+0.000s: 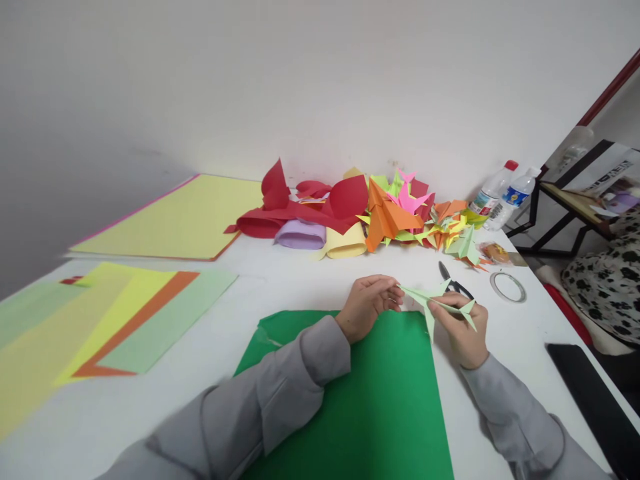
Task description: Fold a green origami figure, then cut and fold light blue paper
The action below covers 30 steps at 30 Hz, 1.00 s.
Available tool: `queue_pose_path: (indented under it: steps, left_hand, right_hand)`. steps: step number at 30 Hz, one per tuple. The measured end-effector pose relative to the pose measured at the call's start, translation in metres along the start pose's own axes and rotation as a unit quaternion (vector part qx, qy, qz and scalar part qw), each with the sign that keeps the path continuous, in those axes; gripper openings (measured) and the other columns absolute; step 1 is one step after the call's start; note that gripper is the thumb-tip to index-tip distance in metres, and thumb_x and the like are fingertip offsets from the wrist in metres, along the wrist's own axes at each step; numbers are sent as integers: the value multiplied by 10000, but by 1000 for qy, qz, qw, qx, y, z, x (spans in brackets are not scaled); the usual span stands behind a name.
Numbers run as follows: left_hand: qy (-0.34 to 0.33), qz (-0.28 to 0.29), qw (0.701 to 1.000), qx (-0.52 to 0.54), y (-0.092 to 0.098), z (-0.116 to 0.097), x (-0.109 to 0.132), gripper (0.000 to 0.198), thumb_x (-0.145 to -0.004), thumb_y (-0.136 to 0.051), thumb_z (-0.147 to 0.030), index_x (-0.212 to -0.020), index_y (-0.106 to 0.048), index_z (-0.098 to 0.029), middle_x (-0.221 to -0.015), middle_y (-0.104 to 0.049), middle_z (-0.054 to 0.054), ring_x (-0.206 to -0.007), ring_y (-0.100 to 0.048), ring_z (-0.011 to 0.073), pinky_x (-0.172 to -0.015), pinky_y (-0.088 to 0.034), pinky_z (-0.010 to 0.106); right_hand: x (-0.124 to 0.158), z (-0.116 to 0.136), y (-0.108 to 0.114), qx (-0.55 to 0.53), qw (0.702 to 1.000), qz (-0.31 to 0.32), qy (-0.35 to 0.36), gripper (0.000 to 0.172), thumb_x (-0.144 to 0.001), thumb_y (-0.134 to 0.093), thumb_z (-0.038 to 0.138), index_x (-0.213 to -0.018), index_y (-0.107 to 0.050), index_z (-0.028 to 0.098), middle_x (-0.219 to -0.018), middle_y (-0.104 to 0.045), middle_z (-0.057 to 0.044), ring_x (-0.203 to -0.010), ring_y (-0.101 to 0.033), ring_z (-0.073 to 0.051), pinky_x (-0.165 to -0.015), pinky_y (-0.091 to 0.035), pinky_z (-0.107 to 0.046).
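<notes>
A pale green folded paper plane [425, 295] is held in the air above the far right edge of a green sheet [380, 400]. My right hand [465, 330] pinches its body near the tail, thumb on the near side. At the plane's pointed left end is my left hand [370, 303], its fingers curled with the tips touching or nearly touching the nose. Whether they grip it I cannot tell. Behind the plane lie black-handled scissors [457, 289], partly hidden by it.
Folded paper planes, among them an orange one [387, 217], are heaped at the back beside red paper shapes [300, 213]. Two bottles [510, 199] and a tape roll [508, 287] stand or lie at right. Coloured sheets [165, 320] lie left. A person's patterned clothing [605, 287] shows far right.
</notes>
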<state>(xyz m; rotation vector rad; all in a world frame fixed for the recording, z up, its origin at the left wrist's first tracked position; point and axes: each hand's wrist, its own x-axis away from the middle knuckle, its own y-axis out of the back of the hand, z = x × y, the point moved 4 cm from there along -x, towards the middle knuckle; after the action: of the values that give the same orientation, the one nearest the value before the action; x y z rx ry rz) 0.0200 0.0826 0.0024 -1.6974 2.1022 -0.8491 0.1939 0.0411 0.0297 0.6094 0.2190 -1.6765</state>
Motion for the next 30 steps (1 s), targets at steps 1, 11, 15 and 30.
queue_pose_path:
  steps: [1,11,15,30]
  left_hand:
    - [-2,-6,1000,-1,0,-1,0,254,-597,-801,-310,-649,-666,-101,-589,-647,44,-504,-595,128,-480,-492,252]
    - [-183,56,951,-242,-3,-6,5,135,-674,-768,-293,-728,-755,-170,-852,-612,49,-613,-584,119,-518,-536,258]
    - [-213,85,919,-321,-5,-5,4,121,-767,-685,-288,-756,-732,-177,-850,-618,61,-652,-595,139,-534,-522,256]
    - [-353,187,686,-608,-27,-8,33,234,-931,-414,-185,-884,-641,-159,-997,-641,108,-954,-573,207,-857,-490,358]
  right_hand:
    - [0,-2,1,-9,1000,-5,-13,32,-726,-734,183,-716,-739,214,-646,-681,-6,-560,-588,-133,-526,-457,-249]
    - [-6,-6,2,-15,998,-8,-52,72,-707,-735,238,-685,-703,177,-640,-686,-30,-584,-608,-162,-541,-473,-272]
    - [-8,-5,1,-4,1000,19,-23,57,-734,-706,217,-703,-683,175,-661,-667,-25,-606,-597,-158,-557,-470,-276]
    - [-4,-6,-2,-41,998,42,-34,76,-683,-662,180,-633,-604,182,-574,-557,22,-539,-501,-126,-510,-410,-250]
